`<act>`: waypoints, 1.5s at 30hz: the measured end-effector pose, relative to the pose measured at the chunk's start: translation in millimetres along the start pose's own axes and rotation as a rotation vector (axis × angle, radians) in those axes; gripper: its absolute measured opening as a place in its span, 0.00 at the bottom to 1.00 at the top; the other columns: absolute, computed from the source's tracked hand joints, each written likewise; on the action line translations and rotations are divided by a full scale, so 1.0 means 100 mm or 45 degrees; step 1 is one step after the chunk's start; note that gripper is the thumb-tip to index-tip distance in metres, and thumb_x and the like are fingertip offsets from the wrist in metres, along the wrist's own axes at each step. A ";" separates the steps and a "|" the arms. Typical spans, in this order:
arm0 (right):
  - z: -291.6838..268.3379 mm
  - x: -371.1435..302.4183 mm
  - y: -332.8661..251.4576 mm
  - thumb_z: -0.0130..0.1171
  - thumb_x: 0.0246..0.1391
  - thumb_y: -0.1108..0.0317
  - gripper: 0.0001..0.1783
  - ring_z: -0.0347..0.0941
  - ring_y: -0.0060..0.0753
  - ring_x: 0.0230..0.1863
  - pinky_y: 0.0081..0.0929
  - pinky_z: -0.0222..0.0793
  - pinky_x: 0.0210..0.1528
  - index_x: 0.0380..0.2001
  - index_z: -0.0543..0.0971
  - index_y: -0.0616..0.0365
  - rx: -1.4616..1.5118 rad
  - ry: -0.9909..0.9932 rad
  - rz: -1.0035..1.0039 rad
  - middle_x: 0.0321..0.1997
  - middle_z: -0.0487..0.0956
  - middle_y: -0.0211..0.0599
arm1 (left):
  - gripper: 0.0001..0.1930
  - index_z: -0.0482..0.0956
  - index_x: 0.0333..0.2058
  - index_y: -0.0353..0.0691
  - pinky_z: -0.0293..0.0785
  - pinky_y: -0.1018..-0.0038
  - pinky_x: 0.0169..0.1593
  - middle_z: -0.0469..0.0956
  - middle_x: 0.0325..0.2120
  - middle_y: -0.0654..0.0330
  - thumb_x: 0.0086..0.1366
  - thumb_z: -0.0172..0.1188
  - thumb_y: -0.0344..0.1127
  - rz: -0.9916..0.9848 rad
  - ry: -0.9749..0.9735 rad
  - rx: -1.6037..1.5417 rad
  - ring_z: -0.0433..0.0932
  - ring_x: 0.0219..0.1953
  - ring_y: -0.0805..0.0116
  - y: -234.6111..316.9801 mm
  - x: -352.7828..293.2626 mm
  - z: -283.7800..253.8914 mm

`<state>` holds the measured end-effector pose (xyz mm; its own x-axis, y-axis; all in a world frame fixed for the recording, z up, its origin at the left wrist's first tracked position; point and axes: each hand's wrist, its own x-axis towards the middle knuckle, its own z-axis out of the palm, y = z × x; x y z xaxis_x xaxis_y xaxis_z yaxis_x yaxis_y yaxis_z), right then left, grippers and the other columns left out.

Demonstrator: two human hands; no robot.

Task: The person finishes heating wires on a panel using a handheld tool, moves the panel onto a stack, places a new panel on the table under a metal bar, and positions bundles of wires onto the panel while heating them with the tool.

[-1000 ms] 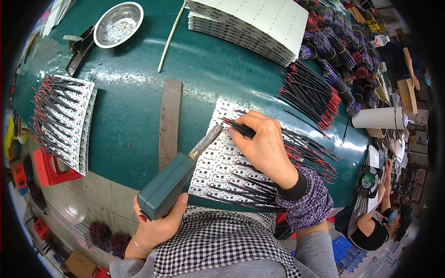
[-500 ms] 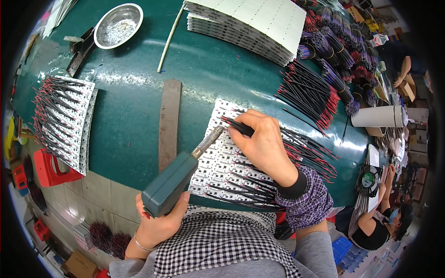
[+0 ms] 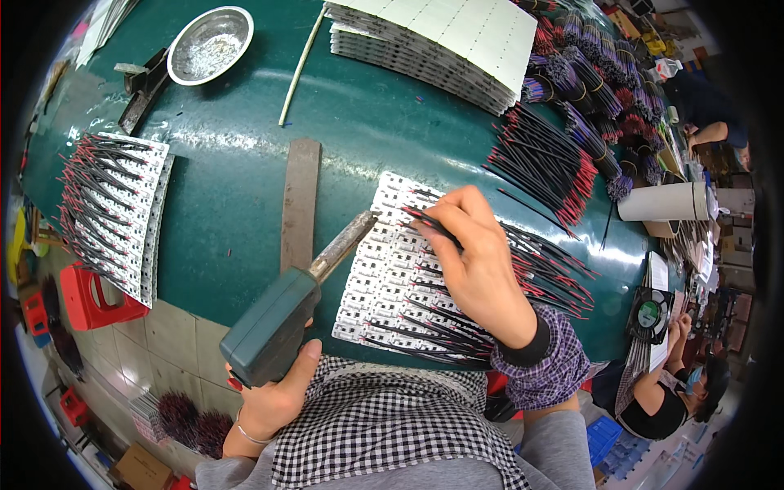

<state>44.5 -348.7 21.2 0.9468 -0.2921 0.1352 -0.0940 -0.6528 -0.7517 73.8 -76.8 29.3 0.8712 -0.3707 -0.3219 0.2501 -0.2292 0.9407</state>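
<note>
My left hand (image 3: 282, 396) is wrapped round the grip of a dark green soldering gun (image 3: 273, 322). Its metal barrel points up and right, the tip near the upper left part of a white circuit board panel (image 3: 367, 282). Over that panel, my right hand (image 3: 482, 261) pinches black wires (image 3: 429, 219) with red ends; how many is hidden by the fingers. Rows of black wires (image 3: 433, 331) lie along the panel's lower right part, with several more reaching out past its right side.
A brown flat strip (image 3: 301, 204) lies left of the panel. Beyond are a metal bowl (image 3: 210, 46), a thin stick (image 3: 300, 65) and stacked panels (image 3: 441, 41). Loose wires (image 3: 543, 163) lie at right. A wired panel (image 3: 122, 212) sits at left; a co-worker (image 3: 674, 400) is at far right.
The soldering gun has moved left and slightly down, its tip drawing away from the wires in my right hand. My right hand has shifted slightly right, its fingers changing pose on the wires.
</note>
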 end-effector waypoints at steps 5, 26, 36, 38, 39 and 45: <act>0.02 -0.14 -0.09 0.59 0.47 0.86 0.14 0.74 0.45 0.31 0.37 0.69 0.34 0.40 0.80 0.65 0.147 0.105 0.062 0.32 0.74 0.44 | 0.21 0.78 0.52 0.29 0.76 0.73 0.51 0.82 0.47 0.52 0.61 0.68 0.24 -0.047 0.021 -0.043 0.81 0.47 0.68 0.02 -0.03 -0.02; 0.22 -0.13 0.03 0.63 0.44 0.77 0.07 0.78 0.48 0.29 0.39 0.72 0.33 0.30 0.79 0.64 -0.052 0.024 0.194 0.30 0.79 0.42 | 0.15 0.79 0.46 0.32 0.71 0.81 0.28 0.81 0.36 0.62 0.60 0.67 0.22 0.257 -0.188 0.246 0.74 0.27 0.80 -0.20 -0.01 -0.03; 0.23 -0.13 0.03 0.62 0.43 0.78 0.07 0.77 0.48 0.28 0.39 0.72 0.31 0.29 0.79 0.64 -0.067 0.036 0.188 0.29 0.78 0.42 | 0.09 0.84 0.36 0.32 0.76 0.75 0.30 0.84 0.28 0.56 0.55 0.70 0.26 0.088 -0.016 0.222 0.82 0.25 0.68 -0.08 -0.05 0.02; 0.23 -0.12 0.03 0.62 0.43 0.78 0.07 0.77 0.48 0.28 0.39 0.72 0.31 0.29 0.79 0.64 -0.061 0.052 0.183 0.29 0.78 0.42 | 0.10 0.84 0.36 0.32 0.76 0.75 0.30 0.84 0.27 0.56 0.55 0.70 0.27 -0.011 0.022 0.155 0.82 0.25 0.68 -0.06 -0.06 0.02; 0.21 -0.12 0.03 0.63 0.44 0.77 0.06 0.77 0.48 0.28 0.39 0.71 0.31 0.29 0.79 0.65 -0.067 0.036 0.194 0.29 0.78 0.43 | 0.09 0.84 0.36 0.32 0.76 0.75 0.30 0.84 0.27 0.56 0.56 0.69 0.27 0.011 0.014 0.179 0.82 0.25 0.69 -0.07 -0.07 0.01; 0.17 -0.03 0.05 0.65 0.46 0.75 0.06 0.77 0.49 0.28 0.39 0.71 0.32 0.28 0.80 0.66 0.040 -0.035 0.259 0.28 0.78 0.45 | 0.08 0.84 0.35 0.32 0.76 0.75 0.30 0.84 0.27 0.57 0.56 0.69 0.26 0.150 -0.026 0.262 0.81 0.24 0.70 -0.09 -0.04 0.00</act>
<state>46.3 -339.8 6.0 0.9173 -0.3963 -0.0386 -0.2747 -0.5598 -0.7818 68.1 -73.3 22.1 0.8800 -0.4232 -0.2154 0.0540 -0.3615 0.9308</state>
